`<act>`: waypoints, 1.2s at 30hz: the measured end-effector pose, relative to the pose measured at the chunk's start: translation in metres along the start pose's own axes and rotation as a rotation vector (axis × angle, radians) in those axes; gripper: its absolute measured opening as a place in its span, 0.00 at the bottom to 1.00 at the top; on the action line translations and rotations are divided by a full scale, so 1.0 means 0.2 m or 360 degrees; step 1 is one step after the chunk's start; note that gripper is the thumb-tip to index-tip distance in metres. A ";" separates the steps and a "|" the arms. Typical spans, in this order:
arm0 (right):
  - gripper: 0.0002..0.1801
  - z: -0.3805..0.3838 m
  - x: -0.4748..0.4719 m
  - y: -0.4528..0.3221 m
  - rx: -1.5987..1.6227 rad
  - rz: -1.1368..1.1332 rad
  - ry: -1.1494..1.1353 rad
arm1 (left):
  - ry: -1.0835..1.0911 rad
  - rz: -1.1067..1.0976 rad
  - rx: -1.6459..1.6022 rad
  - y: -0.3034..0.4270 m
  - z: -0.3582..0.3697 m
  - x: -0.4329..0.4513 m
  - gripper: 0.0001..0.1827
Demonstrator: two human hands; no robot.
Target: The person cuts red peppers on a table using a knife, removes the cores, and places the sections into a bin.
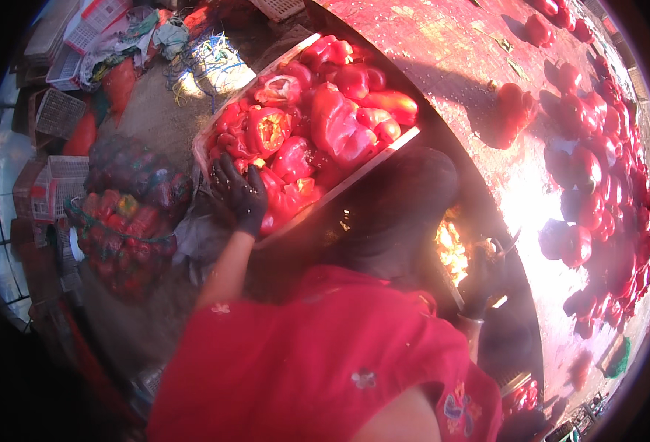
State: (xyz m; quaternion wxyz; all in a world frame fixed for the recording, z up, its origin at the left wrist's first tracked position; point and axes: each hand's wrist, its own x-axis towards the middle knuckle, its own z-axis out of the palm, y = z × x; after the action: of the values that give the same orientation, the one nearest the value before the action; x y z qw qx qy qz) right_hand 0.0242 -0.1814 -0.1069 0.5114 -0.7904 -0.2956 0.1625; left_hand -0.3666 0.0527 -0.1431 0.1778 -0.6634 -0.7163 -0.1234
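My left hand [239, 190], in a dark glove, rests at the near left corner of a crate [372, 179] of red bell peppers [344, 124]. Its fingers are spread against the peppers and hold nothing that I can see. Several peppers are cut open at the top, with pale flesh showing. My right hand [481, 276], also gloved, is low on the right in deep shadow. A curved metal tool [508, 244] juts from its fingers; the grip itself is partly hidden. Beside that hand, a container holds yellowish pepper scraps [451, 248].
A red-toned table [441, 38] curves along the right, with many whole red peppers [593, 160] on it. Net sacks of peppers [129, 232] stand on the left floor. Plastic crates [62, 116] and tangled cords [209, 63] lie beyond. Another pepper crate [518, 384] is at lower right.
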 end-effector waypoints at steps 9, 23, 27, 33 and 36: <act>0.21 -0.14 0.09 0.01 -0.0226 -0.0183 -0.0231 | -0.0015 0.0006 -0.0133 -0.07 0.18 0.07 0.30; 0.19 -0.82 0.20 0.11 0.1151 0.0546 0.1160 | -0.0257 0.2303 -0.1802 2.51 -1.10 -0.34 0.34; 0.19 -0.87 0.22 0.12 0.1253 0.0559 0.1199 | -0.0616 0.2402 -0.0703 3.04 -1.30 -0.75 0.50; 0.17 -0.84 0.22 0.20 0.1140 0.0604 0.1066 | -0.0984 0.2194 -0.0773 3.06 -1.20 -0.75 0.43; 0.14 -0.78 0.23 0.17 0.1273 0.0606 0.0741 | -0.1390 0.1692 -0.2098 2.71 -0.97 -0.62 0.32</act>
State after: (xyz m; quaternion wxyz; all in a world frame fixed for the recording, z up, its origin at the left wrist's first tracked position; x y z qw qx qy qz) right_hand 0.1567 -0.2731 -0.0696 0.7881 -0.5875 0.0612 0.1730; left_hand 0.1966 -0.0923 -0.0514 -0.4824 -0.8565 -0.1102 -0.1468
